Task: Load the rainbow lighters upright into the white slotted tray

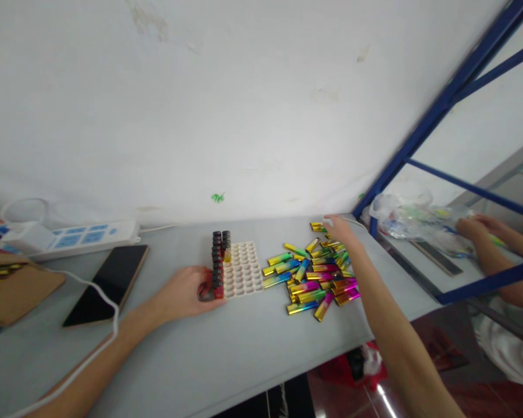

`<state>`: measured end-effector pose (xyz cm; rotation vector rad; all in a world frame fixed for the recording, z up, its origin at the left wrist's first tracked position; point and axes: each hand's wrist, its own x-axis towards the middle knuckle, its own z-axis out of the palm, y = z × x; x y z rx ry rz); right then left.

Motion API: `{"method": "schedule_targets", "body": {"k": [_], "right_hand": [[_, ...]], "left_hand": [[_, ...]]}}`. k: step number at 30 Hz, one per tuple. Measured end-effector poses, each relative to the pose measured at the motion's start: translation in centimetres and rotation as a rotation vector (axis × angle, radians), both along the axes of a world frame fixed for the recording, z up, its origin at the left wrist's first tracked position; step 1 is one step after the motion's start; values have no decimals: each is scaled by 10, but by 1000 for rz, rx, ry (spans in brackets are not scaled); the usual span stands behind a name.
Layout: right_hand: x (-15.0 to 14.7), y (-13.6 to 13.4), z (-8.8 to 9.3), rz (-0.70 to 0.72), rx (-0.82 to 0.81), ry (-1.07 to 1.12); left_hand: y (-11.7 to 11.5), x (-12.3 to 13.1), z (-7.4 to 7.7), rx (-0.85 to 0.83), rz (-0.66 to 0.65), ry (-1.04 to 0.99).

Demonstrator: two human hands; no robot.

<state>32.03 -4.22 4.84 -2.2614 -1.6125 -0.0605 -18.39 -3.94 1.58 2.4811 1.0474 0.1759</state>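
A white tray with rows of round holes (244, 273) lies on the grey table. Along its left side stands a column of small lighters with black tops and red bodies (218, 270); beside them, a short second column includes a yellow-bodied one (227, 255). My left hand (189, 291) is closed around the tray's left edge, fingers against the red lighters. To the right lies a loose pile of shiny lighter-like cases (314, 278) in gold, green, blue and pink. My right hand (342, 230) reaches over the pile's far edge, fingers slightly apart next to a gold case (317, 227).
A black phone-like slab (108, 284), a white power strip (91, 237) and a cardboard piece (21, 290) lie at left. A white cable crosses my left forearm. Blue metal frame bars (444, 116) rise at right; beyond them another person's hands (483, 229) handle clear plastic bags (418, 217).
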Motion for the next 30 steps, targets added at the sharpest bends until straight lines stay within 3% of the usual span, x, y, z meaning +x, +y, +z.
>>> {"method": "schedule_targets", "body": {"k": [8, 17, 24, 30], "right_hand": [[23, -24, -35, -80, 8, 95], [10, -21, -56, -77, 189, 367], [1, -22, -48, -90, 377, 571], [-25, -29, -28, -38, 508, 823]], "left_hand": [[0, -1, -1, -7, 3, 0], [1, -1, 0, -10, 13, -12], [-1, 0, 2, 7, 1, 4], [-1, 0, 1, -7, 2, -1]]}}
